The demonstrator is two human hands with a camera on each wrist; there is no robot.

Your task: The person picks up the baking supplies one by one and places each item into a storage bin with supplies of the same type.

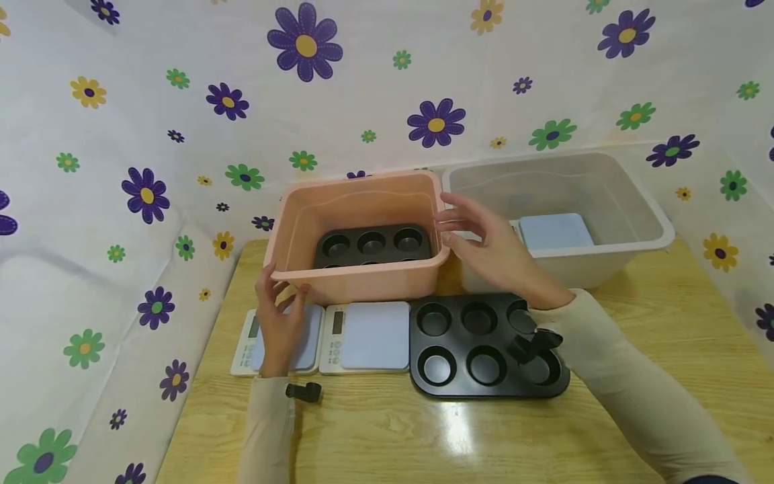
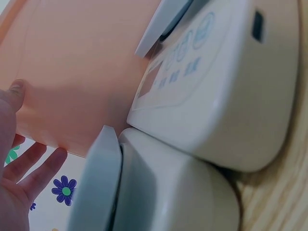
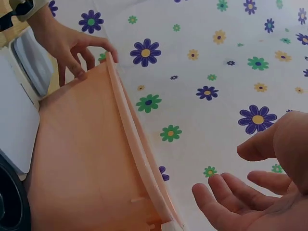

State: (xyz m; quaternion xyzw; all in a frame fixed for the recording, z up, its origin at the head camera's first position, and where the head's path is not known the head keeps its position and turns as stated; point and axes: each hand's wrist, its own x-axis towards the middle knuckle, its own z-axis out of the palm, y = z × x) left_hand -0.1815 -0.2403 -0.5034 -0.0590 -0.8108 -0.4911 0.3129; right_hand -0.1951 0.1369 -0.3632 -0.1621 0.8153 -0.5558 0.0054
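Observation:
A pink plastic bin (image 1: 375, 282) stands at the back of the table, holding a dark muffin tin (image 1: 372, 243). At its left front corner is my left hand (image 1: 279, 323), thumb against the front wall and fingers round the side. The left wrist view shows that thumb (image 2: 17, 94) on the pink wall. My right hand (image 1: 492, 245) hovers by the bin's right rim, its fingers loosely bent and nothing in them. In the right wrist view those fingers (image 3: 231, 197) are spread apart from the pink rim.
Two kitchen scales (image 1: 375, 336) (image 1: 246, 349) lie side by side in front of the pink bin. Right of them is a second muffin tin (image 1: 486, 366), partly under my right forearm. A whitish bin (image 1: 650, 235) with a scale (image 1: 556, 232) inside stands at the back right, before flowered cloth.

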